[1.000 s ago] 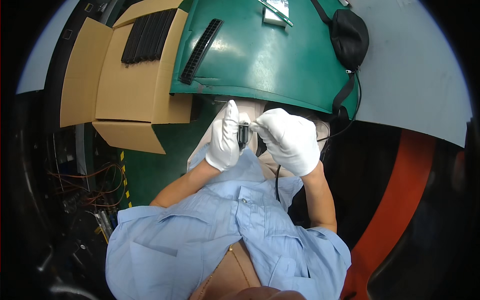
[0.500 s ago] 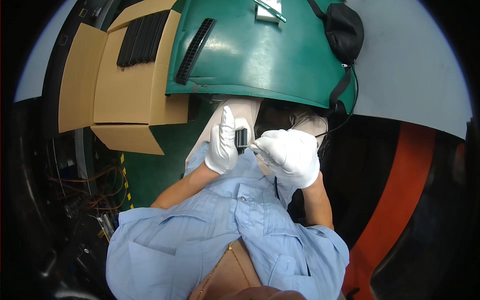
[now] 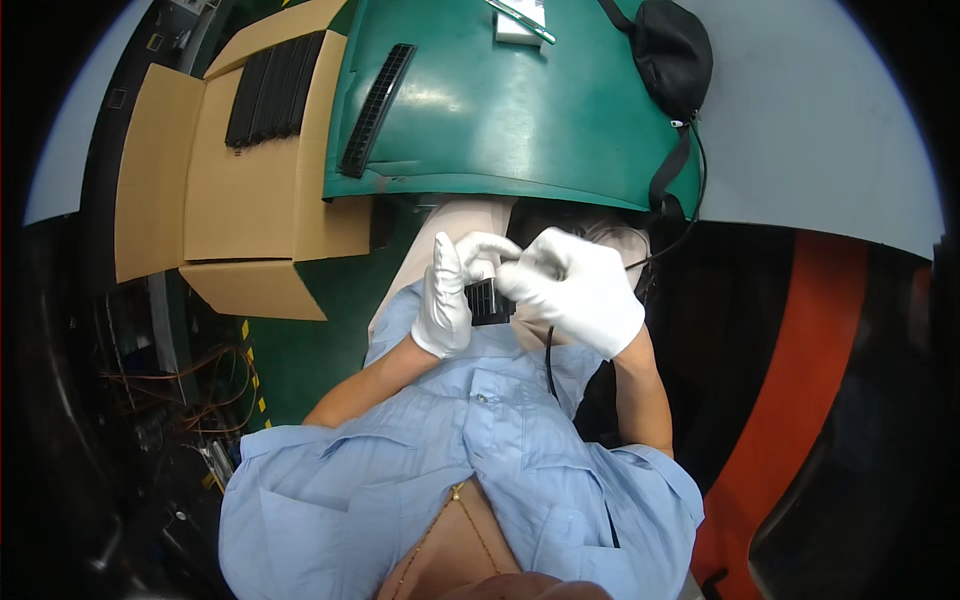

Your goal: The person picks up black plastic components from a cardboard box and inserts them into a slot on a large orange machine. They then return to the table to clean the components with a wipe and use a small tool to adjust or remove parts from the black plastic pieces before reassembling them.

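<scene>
A black slotted plastic strip (image 3: 490, 303) is held over my lap, its ribbed face turned up. My left hand (image 3: 445, 305), in a white glove, grips it with the thumb raised and the fingers curled around its far side. Just right of the strip, my white-gloved right hand (image 3: 585, 290) has its fingers bent together in a pinch close to the left fingertips. Whatever lies between the right fingertips is hidden. Part of the strip is covered by both gloves.
A green-topped table (image 3: 500, 130) stands ahead, carrying another black slotted strip (image 3: 378, 110), a white block (image 3: 522, 28) with a green pen-like tool (image 3: 525, 20) and a black pouch (image 3: 672, 58). To the left, an open cardboard box (image 3: 240, 205) holds several black strips (image 3: 275, 90).
The black strip has turned to show more of its slotted face. My right hand has shifted slightly up over it, and the thin thing seen at its fingertips no longer shows.
</scene>
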